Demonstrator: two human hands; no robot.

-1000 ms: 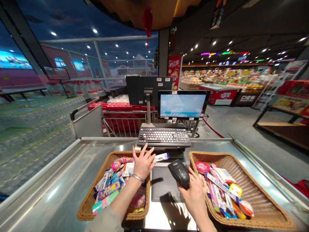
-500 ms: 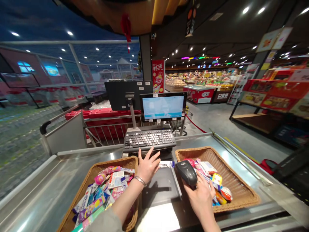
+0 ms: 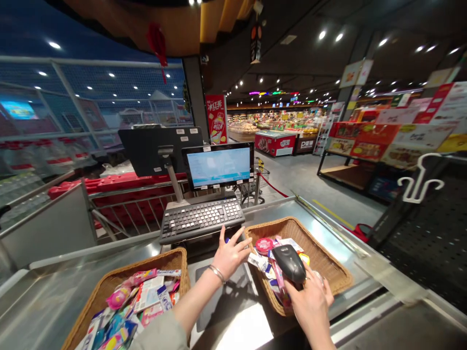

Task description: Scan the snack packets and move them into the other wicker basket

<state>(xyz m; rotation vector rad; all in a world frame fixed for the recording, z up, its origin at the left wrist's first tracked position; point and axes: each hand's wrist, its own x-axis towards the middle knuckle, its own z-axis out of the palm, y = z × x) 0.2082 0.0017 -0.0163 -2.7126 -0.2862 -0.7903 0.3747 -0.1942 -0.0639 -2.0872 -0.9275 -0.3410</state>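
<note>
My right hand (image 3: 310,299) is wrapped round a black handheld barcode scanner (image 3: 289,263), whose head sits over the right wicker basket (image 3: 324,250). My left hand (image 3: 231,255), with a bangle at the wrist, has its fingers spread between the keyboard (image 3: 204,216) and that basket. Just beyond its fingertips a white and blue packet (image 3: 258,262) lies at the basket's left rim; whether the fingers touch it I cannot tell. In the right basket are a round pink pack (image 3: 264,245) and several wrapped sweets, partly hidden by the scanner.
The left wicker basket (image 3: 184,272) holds many colourful wrapped sweets, partly behind my left forearm. A lit screen (image 3: 221,165) stands behind the keyboard, beside another monitor (image 3: 146,150) seen from behind. A white hook rack (image 3: 418,180) is at the right, with stacked boxes (image 3: 368,136) beyond.
The view has turned right, so the counter items sit farther left. My left hand has moved toward the right basket, and the white and blue packet has gone from the counter to its rim.
</note>
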